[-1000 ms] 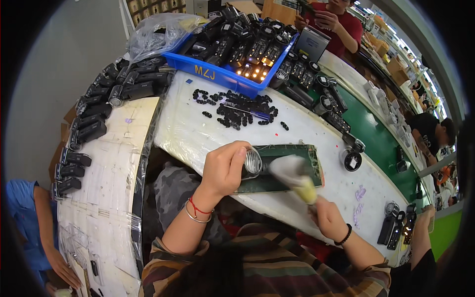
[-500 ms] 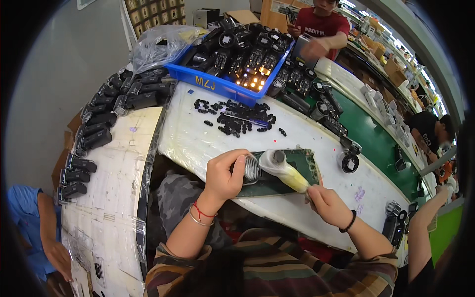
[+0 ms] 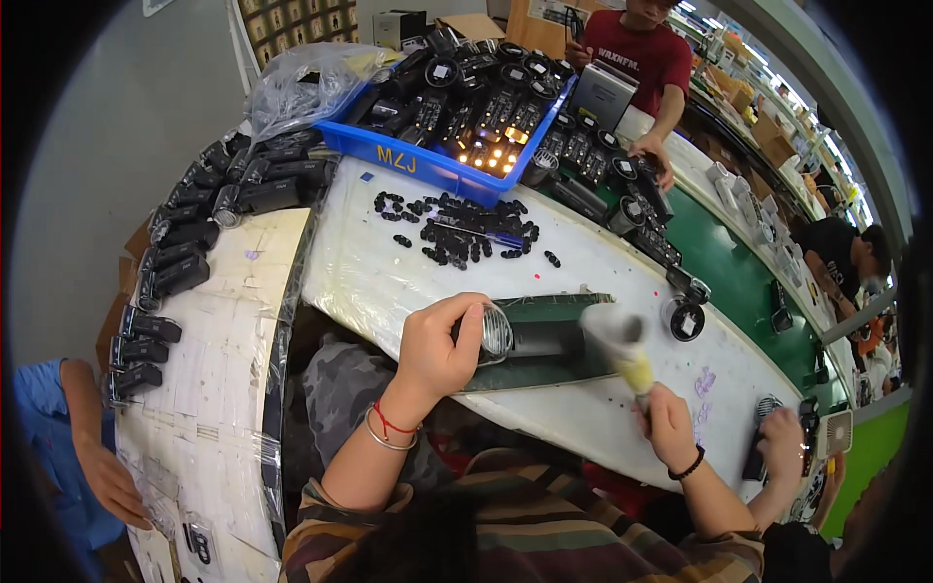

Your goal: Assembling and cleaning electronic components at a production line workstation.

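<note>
My left hand (image 3: pixel 437 345) is closed around the clear ribbed round head of a black lamp (image 3: pixel 546 339), which lies on a dark green mat (image 3: pixel 559 373) at the table's near edge. In my right hand (image 3: pixel 671 428) is the handle of a mallet with a pale wrapped head (image 3: pixel 612 335) and a yellowish neck. The mallet is blurred by motion, its head tilted up beside the right end of the lamp. I cannot tell whether the two touch. My fingers hide part of the lamp's ribbed head.
Beyond lie many small black parts (image 3: pixel 452 243) with a blue-handled screwdriver (image 3: pixel 503 240). A blue crate (image 3: pixel 418 167) of black lamps, some lit, stands behind them. Finished-looking lamps line the left board (image 3: pixel 243 282). Co-workers' hands reach in at far right, near right and left.
The mallet has swung right and more upright off the lamp, uncovering its black body. My left hand stays put. The co-worker in red has lowered a hand onto the lamps.
</note>
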Tool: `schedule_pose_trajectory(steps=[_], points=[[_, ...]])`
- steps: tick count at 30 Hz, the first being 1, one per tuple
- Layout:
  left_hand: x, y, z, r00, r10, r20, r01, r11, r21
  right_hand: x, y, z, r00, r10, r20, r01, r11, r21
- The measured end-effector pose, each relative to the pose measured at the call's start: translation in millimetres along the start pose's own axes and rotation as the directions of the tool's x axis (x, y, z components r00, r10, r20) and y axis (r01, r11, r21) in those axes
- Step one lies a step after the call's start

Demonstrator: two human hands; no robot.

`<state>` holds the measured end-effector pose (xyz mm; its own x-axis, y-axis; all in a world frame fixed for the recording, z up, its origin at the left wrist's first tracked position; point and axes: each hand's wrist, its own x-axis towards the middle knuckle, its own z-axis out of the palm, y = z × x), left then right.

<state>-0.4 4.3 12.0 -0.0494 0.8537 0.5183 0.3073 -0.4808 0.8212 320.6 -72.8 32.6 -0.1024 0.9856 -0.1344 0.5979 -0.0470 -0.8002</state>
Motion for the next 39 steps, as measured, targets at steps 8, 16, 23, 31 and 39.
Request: schedule_pose_trajectory(steps=[8,16,23,31,39], points=[[3.2,-8.9,0.8,0.995,-0.102,0.004,0.102,0.991,-0.083,59.4,12.7,-4.4,0.943,-0.171,-0.284,0.129,0.978,-0.162],[2.0,1.1,-4.1,0.997,0.032,-0.074,-0.04,0.994,-0.105,98.0,-81.5,35.9,0.498,-0.864,0.075,0.8,0.424,-0.425],[1.3,7.3,-24.3,0.993,-0.053,-0.11,-0.018,0.826,-0.564,117.1,-84.3,83.6,0.477,-0.878,-0.037,0.867,0.477,-0.145],[-0.3,5.1,19.2,0.927,-0.194,0.322,0.36,0.707,-0.609,121.6,-67.2,96.3,0.838,-0.402,0.369,-0.12,0.523,0.844],[8.0,6.3,17.1,0.932,-0.04,0.361,0.164,0.933,-0.321,125.4,-63.4,101.0,0.889,-0.4,0.222,0.112,0.662,0.741]])
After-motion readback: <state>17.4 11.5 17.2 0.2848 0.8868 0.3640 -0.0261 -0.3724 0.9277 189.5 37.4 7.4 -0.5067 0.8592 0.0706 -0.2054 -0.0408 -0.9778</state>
